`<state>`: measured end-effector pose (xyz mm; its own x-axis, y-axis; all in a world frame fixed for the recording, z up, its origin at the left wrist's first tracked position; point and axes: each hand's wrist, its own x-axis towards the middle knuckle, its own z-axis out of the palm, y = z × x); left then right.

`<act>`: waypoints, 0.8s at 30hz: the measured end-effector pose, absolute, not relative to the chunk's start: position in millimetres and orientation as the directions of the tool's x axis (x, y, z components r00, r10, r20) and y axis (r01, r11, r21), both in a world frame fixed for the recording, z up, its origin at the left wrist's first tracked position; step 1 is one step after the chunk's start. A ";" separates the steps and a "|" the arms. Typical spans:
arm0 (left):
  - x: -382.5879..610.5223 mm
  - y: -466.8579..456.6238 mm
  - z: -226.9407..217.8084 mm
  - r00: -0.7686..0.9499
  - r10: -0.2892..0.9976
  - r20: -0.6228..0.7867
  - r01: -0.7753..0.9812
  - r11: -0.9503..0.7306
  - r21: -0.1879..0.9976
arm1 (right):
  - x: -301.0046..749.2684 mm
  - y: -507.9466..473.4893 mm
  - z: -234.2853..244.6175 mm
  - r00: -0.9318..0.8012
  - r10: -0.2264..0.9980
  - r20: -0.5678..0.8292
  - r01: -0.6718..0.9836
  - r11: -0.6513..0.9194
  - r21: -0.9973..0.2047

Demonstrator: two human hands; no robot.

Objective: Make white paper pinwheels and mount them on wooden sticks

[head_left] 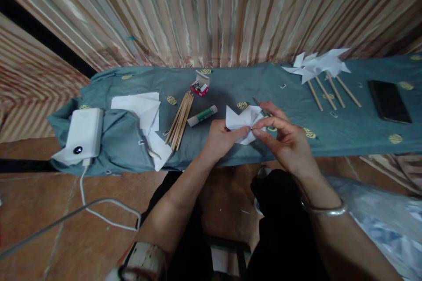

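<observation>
Best to press the corners squarely, with the paper pinwheel (242, 119) pinched at its centre over the desk's (346, 136) near edge by closed fingers (267, 134) of left hand (220, 138) and right hand (286, 138).

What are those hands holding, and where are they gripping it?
A folded white paper pinwheel: the left hand and right hand pinch it at its centre.

One unfinished pinwheel (238, 122), three finished pinwheels (316, 66)
</observation>
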<state>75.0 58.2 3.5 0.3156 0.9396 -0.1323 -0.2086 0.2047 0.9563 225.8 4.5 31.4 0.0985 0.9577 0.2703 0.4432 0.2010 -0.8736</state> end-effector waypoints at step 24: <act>74.7 57.6 4.0 0.317 0.940 -0.126 -0.198 0.195 0.960 | 225.8 4.3 30.9 0.101 0.960 0.262 0.440 0.194 -0.877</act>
<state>74.7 57.6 4.0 0.3171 0.9400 -0.1257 -0.1985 0.1954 0.9604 225.8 4.3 30.9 0.1010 0.9597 0.2624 0.4398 0.1936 -0.8770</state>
